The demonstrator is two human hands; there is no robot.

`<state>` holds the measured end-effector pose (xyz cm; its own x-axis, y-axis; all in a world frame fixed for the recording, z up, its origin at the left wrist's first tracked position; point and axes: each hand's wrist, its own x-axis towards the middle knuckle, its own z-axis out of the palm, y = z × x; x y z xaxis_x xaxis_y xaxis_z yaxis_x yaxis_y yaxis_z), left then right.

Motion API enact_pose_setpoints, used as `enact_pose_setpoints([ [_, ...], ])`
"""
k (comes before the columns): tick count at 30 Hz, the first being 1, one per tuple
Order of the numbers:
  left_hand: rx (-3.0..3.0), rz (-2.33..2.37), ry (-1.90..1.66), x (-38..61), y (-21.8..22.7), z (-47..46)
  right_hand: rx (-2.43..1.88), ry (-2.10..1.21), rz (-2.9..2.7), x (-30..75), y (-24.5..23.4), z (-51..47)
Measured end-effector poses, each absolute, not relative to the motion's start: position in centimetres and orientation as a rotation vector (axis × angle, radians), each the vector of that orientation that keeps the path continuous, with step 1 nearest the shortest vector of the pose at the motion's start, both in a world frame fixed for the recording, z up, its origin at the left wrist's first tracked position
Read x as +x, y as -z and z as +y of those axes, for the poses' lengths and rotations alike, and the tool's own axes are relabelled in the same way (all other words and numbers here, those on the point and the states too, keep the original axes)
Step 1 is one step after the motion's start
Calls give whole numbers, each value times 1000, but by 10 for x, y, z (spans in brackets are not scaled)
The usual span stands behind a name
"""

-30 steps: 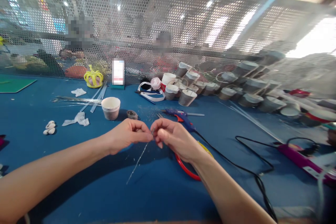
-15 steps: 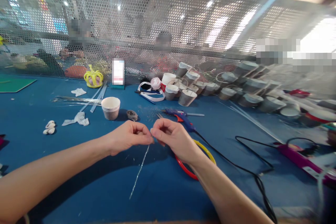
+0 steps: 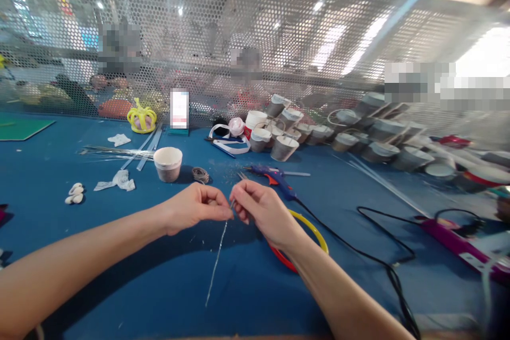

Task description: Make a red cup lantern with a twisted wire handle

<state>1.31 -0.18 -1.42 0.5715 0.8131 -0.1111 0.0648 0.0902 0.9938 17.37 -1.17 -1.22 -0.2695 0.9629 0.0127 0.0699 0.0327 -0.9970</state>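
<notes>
A thin, silvery twisted wire (image 3: 215, 265) hangs down from between my two hands. My left hand (image 3: 209, 204) pinches it near the upper end, thumb against fingers. Close beside, my right hand (image 3: 255, 203) has its thumb and fingertips closed on the short end of the same wire. Beneath my right wrist lies a pair of pliers with red and yellow handles (image 3: 313, 229), its middle hidden by the hand. A blue glue gun (image 3: 279, 178) rests just past my right hand. Beyond my left hand are a coil of grey cord (image 3: 200, 175) and a small whitish pot (image 3: 168, 164).
Many small grey pots (image 3: 380, 150) crowd the back right. Loose wires (image 3: 115, 152) and glue sticks (image 3: 150, 146) lie back left, near a yellow crown-like piece (image 3: 142, 118) and a phone (image 3: 179, 109). A black cable (image 3: 358, 255) crosses toward a purple tool (image 3: 458, 247). Perforated metal screen (image 3: 279, 26) stands behind.
The wire's hanging lower end has swung a little to the right. My right fingers have shifted slightly around the wire's upper end; my left hand stays almost still.
</notes>
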Motion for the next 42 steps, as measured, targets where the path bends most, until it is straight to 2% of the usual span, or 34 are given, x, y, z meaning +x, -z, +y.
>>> enact_pose_setpoints([
  [7,1367,792,-639,13,16,0,-1036,-1346,-1578,175,12,-12],
  [13,1420,832,-678,14,16,1,-1201,-927,-1727,171,14,-15],
  [18,1376,800,-667,13,16,1,-1045,-1271,-1628,174,14,-13],
  [20,1358,783,-646,12,15,0,-1013,-1312,-1647,175,12,-11],
  [39,1680,866,-652,13,13,0,-1216,-1031,-1695,171,13,-13],
  [42,1626,855,-656,13,16,0,-1198,-1076,-1654,170,13,-14],
])
